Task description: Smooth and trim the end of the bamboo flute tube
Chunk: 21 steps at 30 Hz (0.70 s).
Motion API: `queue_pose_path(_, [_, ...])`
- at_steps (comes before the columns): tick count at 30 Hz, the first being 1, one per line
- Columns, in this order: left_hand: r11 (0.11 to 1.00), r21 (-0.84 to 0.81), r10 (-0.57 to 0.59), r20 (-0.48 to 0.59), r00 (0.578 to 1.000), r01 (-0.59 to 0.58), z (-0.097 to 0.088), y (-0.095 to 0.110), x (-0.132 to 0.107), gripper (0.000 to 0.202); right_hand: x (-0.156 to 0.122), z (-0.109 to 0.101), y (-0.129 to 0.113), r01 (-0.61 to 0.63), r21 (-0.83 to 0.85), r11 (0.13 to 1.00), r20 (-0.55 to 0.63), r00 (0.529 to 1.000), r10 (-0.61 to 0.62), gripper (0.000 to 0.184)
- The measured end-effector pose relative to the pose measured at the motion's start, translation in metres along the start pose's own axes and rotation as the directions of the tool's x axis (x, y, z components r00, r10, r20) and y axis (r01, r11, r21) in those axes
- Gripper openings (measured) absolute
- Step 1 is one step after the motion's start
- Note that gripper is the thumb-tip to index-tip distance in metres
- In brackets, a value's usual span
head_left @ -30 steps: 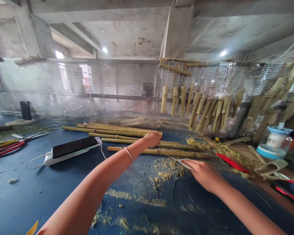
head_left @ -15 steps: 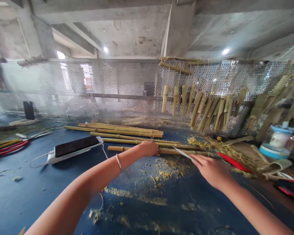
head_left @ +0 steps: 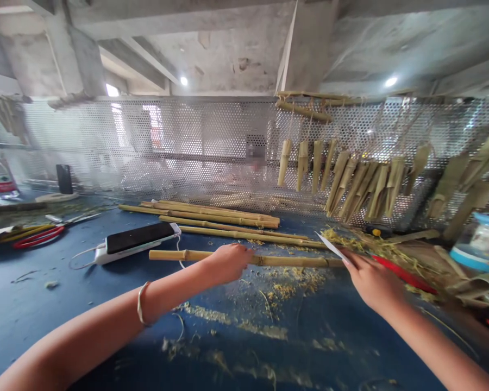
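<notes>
My left hand (head_left: 228, 262) is closed around a long bamboo stick (head_left: 293, 261) that lies across the blue table (head_left: 44, 320), gripping it near its middle. My right hand (head_left: 370, 279) is closed on a thin pale blade (head_left: 329, 245) whose tip points up and left, close to the stick's right end. Yellow bamboo shavings (head_left: 281, 288) are scattered on the table just below the stick. A metal bangle sits on my left wrist.
More bamboo sticks (head_left: 215, 214) lie behind. A phone on a white power bank (head_left: 136, 241) rests left of the stick. Cut bamboo pieces (head_left: 350, 184) hang on the perforated metal screen (head_left: 167, 146). Red-handled tools (head_left: 36, 237) lie far left; a blue-lidded jar (head_left: 483, 239) stands right.
My left hand took hold of the nearest bamboo stick and drew it toward me and to the left, off the pile. My right hand lifted the blade up beside the stick's end.
</notes>
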State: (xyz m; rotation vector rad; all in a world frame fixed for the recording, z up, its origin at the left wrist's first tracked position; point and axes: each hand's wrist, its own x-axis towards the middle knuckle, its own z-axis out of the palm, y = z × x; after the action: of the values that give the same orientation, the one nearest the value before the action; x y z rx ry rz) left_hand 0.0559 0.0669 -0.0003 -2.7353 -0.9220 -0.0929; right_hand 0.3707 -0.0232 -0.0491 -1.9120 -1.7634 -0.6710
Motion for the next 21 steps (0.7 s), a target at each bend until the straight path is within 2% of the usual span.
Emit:
queue_pose_path(4, [0.994, 0.036, -0.105, -0.015, 0.994, 0.105, -0.007, -0.003, -0.017, 0.031, 0.001, 0.003, 0.000, 0.022, 0.090, 0.996, 0.015, 1.000, -0.024, 0.042])
queue_pose_path(7, [0.992, 0.030, -0.119, -0.001, 0.993, 0.119, -0.012, -0.003, -0.028, 0.037, 0.001, 0.001, -0.003, -0.031, 0.154, 0.988, 0.036, 0.999, 0.026, 0.039])
queue_pose_path(9, [0.994, 0.024, -0.109, 0.012, 0.994, 0.108, -0.013, -0.002, -0.036, 0.033, 0.001, 0.000, -0.007, -0.068, 0.182, 0.981, 0.054, 0.997, 0.059, 0.038])
queue_pose_path(12, [1.000, 0.008, -0.017, 0.043, 0.999, 0.017, -0.013, 0.001, -0.050, 0.023, -0.001, -0.001, -0.018, -0.059, 0.248, 0.967, 0.091, 0.995, 0.037, 0.037])
queue_pose_path(13, [0.999, 0.022, 0.046, 0.046, 0.998, -0.047, -0.013, 0.002, -0.055, 0.026, -0.001, 0.000, -0.022, -0.035, 0.280, 0.960, 0.108, 0.994, 0.005, 0.037])
queue_pose_path(15, [0.991, 0.113, 0.065, 0.017, 0.998, -0.067, -0.011, 0.005, -0.061, 0.037, -0.003, 0.001, -0.031, 0.028, 0.344, 0.939, 0.141, 0.987, -0.081, 0.037])
queue_pose_path(19, [0.970, 0.195, -0.149, 0.018, 0.989, 0.143, -0.010, 0.004, -0.064, 0.035, -0.006, 0.008, -0.034, 0.097, 0.416, 0.904, 0.180, 0.966, -0.186, 0.039])
queue_pose_path(21, [0.965, 0.188, -0.193, 0.041, 0.980, 0.182, -0.010, 0.000, -0.060, 0.034, -0.006, 0.011, -0.030, 0.091, 0.424, 0.901, 0.188, 0.964, -0.186, 0.039])
